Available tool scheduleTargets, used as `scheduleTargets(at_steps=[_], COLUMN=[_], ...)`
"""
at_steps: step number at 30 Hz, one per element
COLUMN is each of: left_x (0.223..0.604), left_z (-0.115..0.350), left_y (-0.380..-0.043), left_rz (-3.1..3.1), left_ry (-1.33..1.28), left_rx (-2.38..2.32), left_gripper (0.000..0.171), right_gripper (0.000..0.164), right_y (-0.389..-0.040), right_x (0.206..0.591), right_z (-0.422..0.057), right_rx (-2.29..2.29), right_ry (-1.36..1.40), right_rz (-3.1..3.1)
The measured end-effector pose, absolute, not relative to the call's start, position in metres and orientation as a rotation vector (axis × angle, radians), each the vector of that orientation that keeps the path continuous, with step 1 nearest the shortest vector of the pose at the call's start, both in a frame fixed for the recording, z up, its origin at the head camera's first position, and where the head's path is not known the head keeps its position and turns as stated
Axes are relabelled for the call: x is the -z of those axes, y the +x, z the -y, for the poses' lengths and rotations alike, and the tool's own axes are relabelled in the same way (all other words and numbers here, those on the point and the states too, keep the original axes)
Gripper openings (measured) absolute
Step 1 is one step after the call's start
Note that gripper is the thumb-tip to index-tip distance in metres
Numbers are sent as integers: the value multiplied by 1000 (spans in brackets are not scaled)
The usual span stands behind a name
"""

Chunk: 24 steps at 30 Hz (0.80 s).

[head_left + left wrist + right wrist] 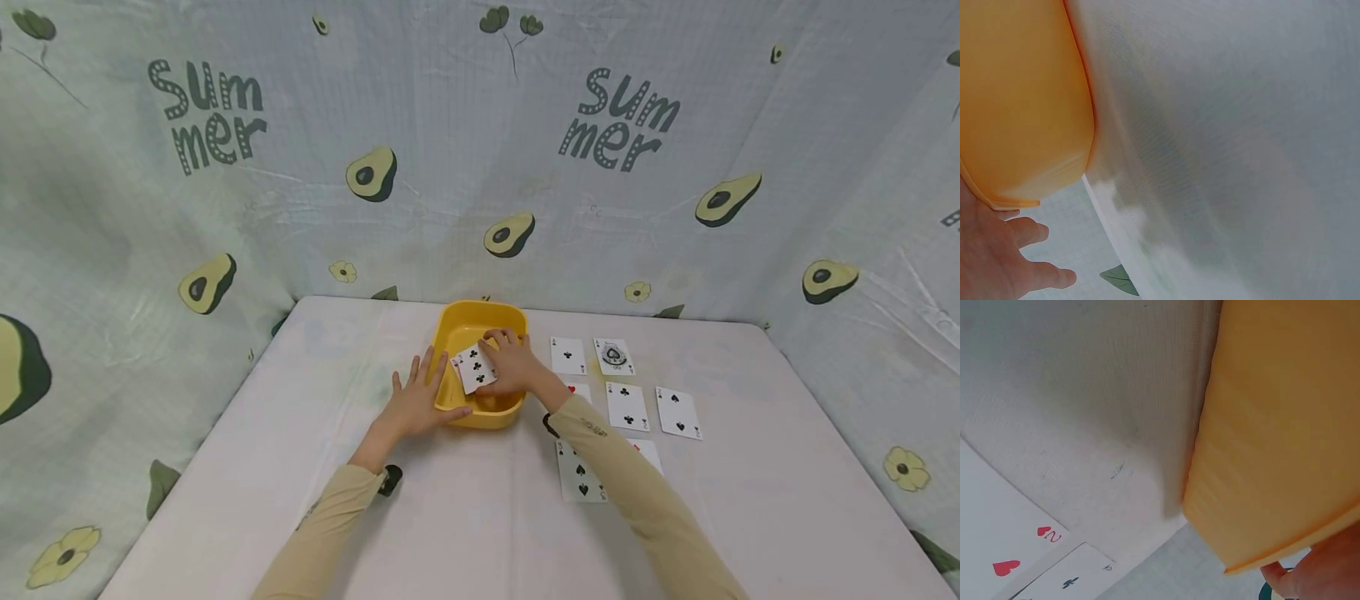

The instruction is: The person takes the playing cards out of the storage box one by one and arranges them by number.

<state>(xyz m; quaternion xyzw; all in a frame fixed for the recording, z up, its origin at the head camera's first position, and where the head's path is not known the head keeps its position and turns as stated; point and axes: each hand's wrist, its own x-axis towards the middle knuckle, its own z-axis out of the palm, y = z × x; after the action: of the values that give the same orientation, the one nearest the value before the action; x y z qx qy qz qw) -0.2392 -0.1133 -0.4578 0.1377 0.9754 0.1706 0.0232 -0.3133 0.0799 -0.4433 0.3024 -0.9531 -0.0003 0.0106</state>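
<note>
Right hand [512, 364] over the yellow tub [480, 321], fingers curled round a small stack of cards [475, 367], four of clubs on top. Stack sitting just above the tub's inside, tilted a bit, near the front wall.

Left hand [420, 404] flat against the tub's left side, fingers straight and spread, thumb along the front rim. Holding nothing, just bracing it.

Rest of the cards laid face up on the white surface [300, 433] to the right of the tub: two black cards in the back row [567, 355], two more [627, 406] nearer, one [579, 472] partly under the right sleeve. Red two of hearts [1007, 562] showing in the right wrist view, close beside the tub wall.

Probably the risky bit: loose grip on a thin stack, so cards fanning out and sliding off. Also that sleeve dragging across the laid-out cards and messing up the rows. Tub looks light too, so could skid without the left hand bracing.
</note>
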Motion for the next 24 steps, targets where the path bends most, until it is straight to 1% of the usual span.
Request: scheduleTargets(at_steps=[10, 17, 24], left_x=[459, 458, 457], left_z=[113, 113, 113], left_y=[-241, -242, -241], left_rz=[-3026, -3031, -3019], left_ry=[430, 433, 417], left_rx=[-501, -520, -539], left_gripper=[103, 103, 105], right_gripper=[88, 85, 83], right_y=[-304, -296, -281], right_x=[433, 427, 425], right_z=[-94, -106, -123], right_rx=[-134, -188, -175], right_ry=[965, 944, 914], right_rz=[2880, 2824, 2771])
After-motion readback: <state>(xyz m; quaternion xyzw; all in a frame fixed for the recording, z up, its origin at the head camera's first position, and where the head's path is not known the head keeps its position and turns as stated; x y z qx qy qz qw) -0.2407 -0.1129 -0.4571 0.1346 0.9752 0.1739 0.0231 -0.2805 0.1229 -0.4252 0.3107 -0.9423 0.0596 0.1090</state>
